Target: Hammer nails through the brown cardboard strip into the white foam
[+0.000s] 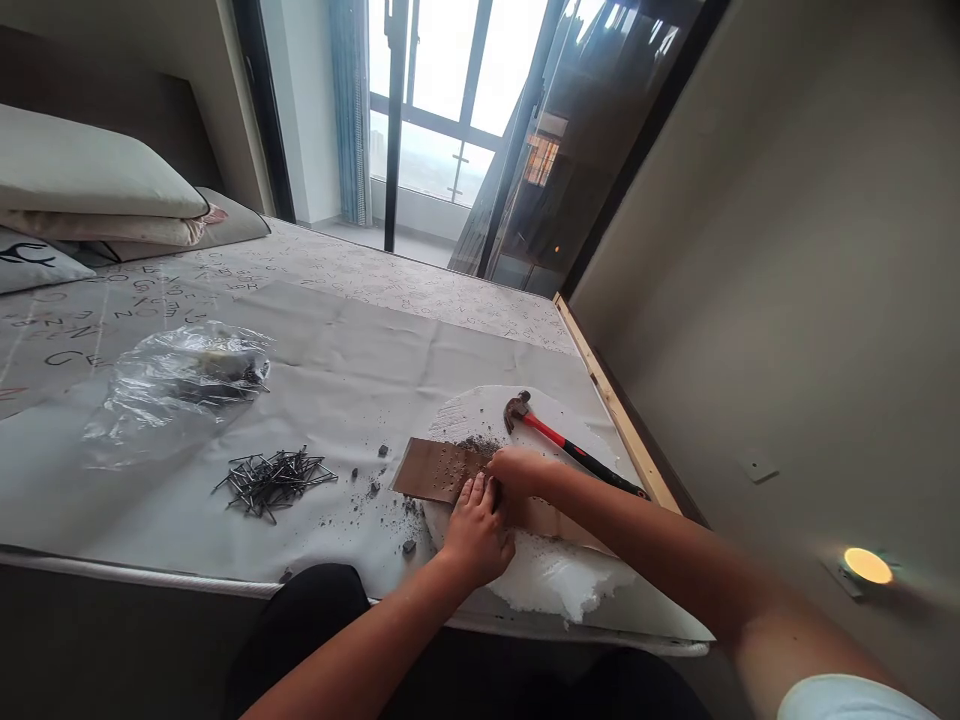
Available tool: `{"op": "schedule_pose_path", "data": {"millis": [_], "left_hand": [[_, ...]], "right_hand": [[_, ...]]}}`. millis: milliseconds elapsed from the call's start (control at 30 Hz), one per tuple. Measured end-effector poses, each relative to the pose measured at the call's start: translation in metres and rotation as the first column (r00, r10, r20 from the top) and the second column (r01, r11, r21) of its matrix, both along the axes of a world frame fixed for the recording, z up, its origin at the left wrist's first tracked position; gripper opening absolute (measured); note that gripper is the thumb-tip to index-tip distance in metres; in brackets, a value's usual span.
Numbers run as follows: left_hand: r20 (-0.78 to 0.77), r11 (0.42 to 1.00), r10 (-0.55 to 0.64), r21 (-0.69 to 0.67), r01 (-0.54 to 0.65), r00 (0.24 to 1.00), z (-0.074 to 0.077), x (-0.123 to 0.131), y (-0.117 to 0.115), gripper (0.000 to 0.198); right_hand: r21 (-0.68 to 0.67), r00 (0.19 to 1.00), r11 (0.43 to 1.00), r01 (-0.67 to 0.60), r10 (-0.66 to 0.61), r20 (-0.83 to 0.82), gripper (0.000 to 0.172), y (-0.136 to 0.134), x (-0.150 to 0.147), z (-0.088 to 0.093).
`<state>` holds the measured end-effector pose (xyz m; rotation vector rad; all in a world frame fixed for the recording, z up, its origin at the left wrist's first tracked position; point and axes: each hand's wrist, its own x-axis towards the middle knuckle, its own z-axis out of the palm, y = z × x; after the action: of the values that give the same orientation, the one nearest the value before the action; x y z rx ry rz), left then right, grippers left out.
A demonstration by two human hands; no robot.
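A brown board (429,470) with small holes lies across a white foam piece (551,575) on the bed. My left hand (478,530) presses on the board with its fingers laid out flat. Right beside it, my right hand (519,474) is closed close to the board's surface; what its fingers hold is hidden. Grey crumbs and dust lie around the board's left end. Behind my right hand, a claw hammer (559,438) with a red and black handle rests on the foam. A pile of nails (274,480) lies to the left.
A clear plastic bag (180,390) with dark contents sits behind the nails. Grey sheeting (337,350) covers part of the patterned mattress (450,293). Pillows (97,165) are stacked at the far left. A wooden rail (611,400) runs along the right edge by the wall.
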<state>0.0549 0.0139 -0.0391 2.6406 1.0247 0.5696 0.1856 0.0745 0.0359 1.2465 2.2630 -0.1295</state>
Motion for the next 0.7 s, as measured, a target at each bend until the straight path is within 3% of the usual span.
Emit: {"op": "schedule_pose_path", "data": {"millis": [133, 367, 700], "left_hand": [[-0.019, 1.0, -0.014, -0.005, 0.014, 1.0, 0.001, 0.0, 0.002, 0.065], [-0.1, 0.999, -0.028, 0.017, 0.03, 0.995, -0.001, -0.005, 0.007, 0.062], [-0.108, 0.999, -0.018, 0.038, 0.022, 0.994, -0.001, -0.004, 0.011, 0.056]], "right_hand": [[-0.073, 0.995, 0.997, 0.006, 0.002, 0.1, 0.022, -0.002, 0.001, 0.006], [-0.053, 0.991, 0.998, 0.017, -0.01, 0.133, 0.023, -0.01, 0.006, 0.012], [0.017, 0.996, 0.997, 0.071, -0.072, 0.051, 0.023, -0.015, 0.016, -0.003]]}}
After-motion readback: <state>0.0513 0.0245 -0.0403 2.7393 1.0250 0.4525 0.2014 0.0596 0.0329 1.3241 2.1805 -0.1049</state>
